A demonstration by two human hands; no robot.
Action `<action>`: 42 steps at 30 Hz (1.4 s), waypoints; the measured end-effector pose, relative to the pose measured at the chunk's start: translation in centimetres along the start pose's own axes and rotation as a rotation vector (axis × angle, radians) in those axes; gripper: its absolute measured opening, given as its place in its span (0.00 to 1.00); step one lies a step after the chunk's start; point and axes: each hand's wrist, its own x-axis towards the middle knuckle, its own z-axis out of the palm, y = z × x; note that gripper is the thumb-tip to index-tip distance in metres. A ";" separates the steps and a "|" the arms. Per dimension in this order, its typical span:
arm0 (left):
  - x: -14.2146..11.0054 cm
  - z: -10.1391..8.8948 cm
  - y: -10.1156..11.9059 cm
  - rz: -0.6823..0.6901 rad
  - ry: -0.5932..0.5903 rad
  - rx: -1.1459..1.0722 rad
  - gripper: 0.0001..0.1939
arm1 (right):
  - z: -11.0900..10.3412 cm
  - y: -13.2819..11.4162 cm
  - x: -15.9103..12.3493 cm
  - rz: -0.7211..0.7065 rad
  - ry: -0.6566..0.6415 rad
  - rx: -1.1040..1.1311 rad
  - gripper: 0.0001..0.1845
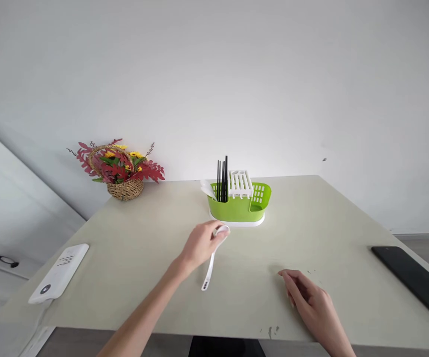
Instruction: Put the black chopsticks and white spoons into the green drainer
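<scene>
"What's going on at this moment?"

"The left hand (199,244) has a white spoon (210,267) by its bowl end, in front of the green holder (233,210). The handle slants down toward the near edge; I can't tell whether its tip touches."

"And the other grip?"

"The right hand (313,300) is loosely closed near the front edge, with nothing visible in it."

"What would moving the spoon call for?"

"A steady pinch, I'd judge, since the long handle could swing. The black chopsticks (222,181) and white spoons (207,189) upright or leaning in the holder's left end would need some care, as would the white rack (240,183) beside them."

"What about the surface?"

"A pale worktop (311,223), with dark marks (270,332) near its front edge. A flower basket (125,189) is at the back left, a white device (60,272) at the left edge and a black phone (415,282) at the right."

"The room?"

"A plain wall (214,74) behind, and a white cabinet (14,213) at left."
</scene>
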 end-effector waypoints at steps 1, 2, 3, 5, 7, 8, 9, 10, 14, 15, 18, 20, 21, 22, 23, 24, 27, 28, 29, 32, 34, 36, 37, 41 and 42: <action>-0.1 -1.4 -0.1 0.002 0.056 -0.060 0.15 | 0.0 0.0 0.0 -0.005 0.006 -0.003 0.26; 0.0 -2.8 0.0 0.003 0.125 -0.113 0.16 | 0.1 -0.1 -0.1 -0.011 0.008 -0.004 0.26; 0.1 -4.1 0.1 0.006 0.208 -0.159 0.17 | 0.1 -0.1 -0.1 -0.017 0.010 -0.003 0.26; 0.6 -6.2 0.7 0.022 0.406 -0.218 0.17 | 0.1 -0.4 -0.2 -0.021 0.011 0.004 0.27; 1.4 -7.9 1.4 0.070 0.601 -0.221 0.17 | 0.1 -0.6 -0.2 -0.020 0.026 0.016 0.27; 1.9 -8.6 1.8 0.106 0.681 -0.202 0.17 | 0.0 -0.8 -0.2 -0.023 0.034 0.023 0.27; 2.4 -9.1 2.1 0.148 0.744 -0.175 0.17 | 0.0 -0.9 -0.2 -0.027 0.040 0.030 0.27; 3.0 -9.4 2.4 0.188 0.788 -0.143 0.17 | 0.0 -0.9 -0.2 -0.032 0.044 0.032 0.28; 4.9 -9.4 2.7 0.287 0.820 -0.021 0.16 | 0.1 -1.1 -0.2 -0.036 0.043 0.013 0.28; 5.3 -9.1 2.5 0.299 0.805 -0.001 0.15 | 0.2 -1.1 -0.2 -0.034 0.056 0.009 0.28; 6.2 -7.3 1.3 0.325 0.715 0.037 0.13 | 0.6 -1.0 -0.4 -0.024 0.109 -0.001 0.29; 6.5 -6.0 0.3 0.327 0.643 0.052 0.13 | 0.8 -1.0 -0.6 -0.014 0.123 -0.008 0.29; 6.5 -5.3 -0.2 0.326 0.612 0.060 0.13 | 0.9 -0.9 -0.7 -0.009 0.127 -0.011 0.29; 6.5 -4.8 -0.7 0.325 0.584 0.070 0.12 | 1.0 -0.9 -0.7 -0.004 0.133 -0.012 0.29; 6.5 -4.3 -1.2 0.328 0.556 0.083 0.12 | 1.1 -0.8 -0.7 -0.002 0.141 -0.012 0.28; 6.5 -4.0 -1.6 0.334 0.525 0.100 0.12 | 1.1 -0.8 -0.7 -0.003 0.147 -0.011 0.28; 6.4 -3.6 -2.6 0.367 0.416 0.158 0.12 | 1.1 -0.9 -0.7 -0.021 0.137 -0.003 0.28; 6.4 -3.6 -2.8 0.377 0.381 0.173 0.12 | 1.0 -0.9 -0.6 -0.024 0.129 -0.001 0.27; 6.5 -3.7 -2.9 0.384 0.353 0.186 0.13 | 0.9 -0.9 -0.6 -0.024 0.124 0.000 0.27; 6.8 -4.1 -3.1 0.403 0.310 0.220 0.13 | 0.7 -1.0 -0.6 -0.019 0.116 0.000 0.27; 7.0 -4.3 -3.0 0.430 0.294 0.240 0.14 | 0.6 -1.1 -0.5 -0.031 0.112 0.004 0.27; 7.4 -4.6 -2.9 0.458 0.273 0.251 0.14 | 0.6 -1.2 -0.5 -0.045 0.112 0.005 0.28; 7.5 -4.8 -2.8 0.466 0.263 0.254 0.14 | 0.5 -1.3 -0.5 -0.046 0.113 0.006 0.28; 7.9 -5.4 -3.0 0.472 0.230 0.250 0.15 | 0.5 -1.5 -0.5 -0.031 0.115 0.008 0.29; 7.8 -5.6 -3.2 0.469 0.226 0.250 0.16 | 0.5 -1.5 -0.5 -0.026 0.113 0.009 0.29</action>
